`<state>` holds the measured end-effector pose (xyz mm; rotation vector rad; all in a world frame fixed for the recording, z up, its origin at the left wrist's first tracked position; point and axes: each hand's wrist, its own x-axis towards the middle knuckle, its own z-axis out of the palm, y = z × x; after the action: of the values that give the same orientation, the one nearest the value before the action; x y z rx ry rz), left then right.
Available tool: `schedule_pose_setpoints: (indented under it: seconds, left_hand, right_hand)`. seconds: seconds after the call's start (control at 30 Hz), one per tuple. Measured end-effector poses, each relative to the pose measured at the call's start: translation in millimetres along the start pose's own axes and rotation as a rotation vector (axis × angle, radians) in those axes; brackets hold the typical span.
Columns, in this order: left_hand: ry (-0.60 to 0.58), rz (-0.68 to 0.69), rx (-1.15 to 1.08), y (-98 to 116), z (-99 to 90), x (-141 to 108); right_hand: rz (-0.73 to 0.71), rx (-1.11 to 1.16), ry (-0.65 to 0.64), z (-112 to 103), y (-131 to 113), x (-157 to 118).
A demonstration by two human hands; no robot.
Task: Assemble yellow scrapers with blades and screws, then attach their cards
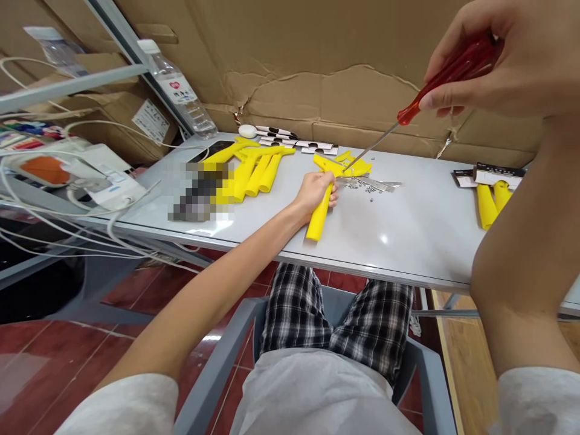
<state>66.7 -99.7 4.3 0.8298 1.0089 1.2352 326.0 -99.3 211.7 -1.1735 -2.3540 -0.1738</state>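
My left hand (313, 192) is wrapped round a yellow Y-shaped plastic handle (319, 216), whose tube end points toward the table's front edge. High on the right, my right hand (516, 72) grips a screwdriver (410, 112) by its red translucent handle. Its thin shaft slants down to the left, and the tip meets the yellow handle's head close to my left fingers. Just behind lie more yellow plastic pieces (360, 167). Flat metal strips (380, 183) and several small screws (362, 188) are scattered beside my left hand.
Several yellow handles (256, 172) lie to the left, near a pixelated patch. Black-and-white cards (317, 147) rest along the cardboard (294, 84) at the back. Yellow pieces with cards (487, 202) lie right. A water bottle (181, 90) and white cables (113, 220) are at left.
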Motion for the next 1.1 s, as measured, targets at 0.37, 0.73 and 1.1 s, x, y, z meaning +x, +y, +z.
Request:
schedule_pose_setpoints:
  seconds: [0.37, 0.73, 1.1]
  left_hand:
    - [-0.003, 0.008, -0.008, -3, -1.8, 3]
    - [-0.007, 0.020, 0.007, -3, -2.2, 3]
    - [-0.014, 0.007, -0.009, -4, -2.9, 3]
  right_hand:
    - [0.026, -0.077, -0.067, -1, -2, 4]
    - [0.056, -0.099, -0.010, 1, -21, 2]
    - [-0.017, 0.043, -0.020, -1, -18, 0]
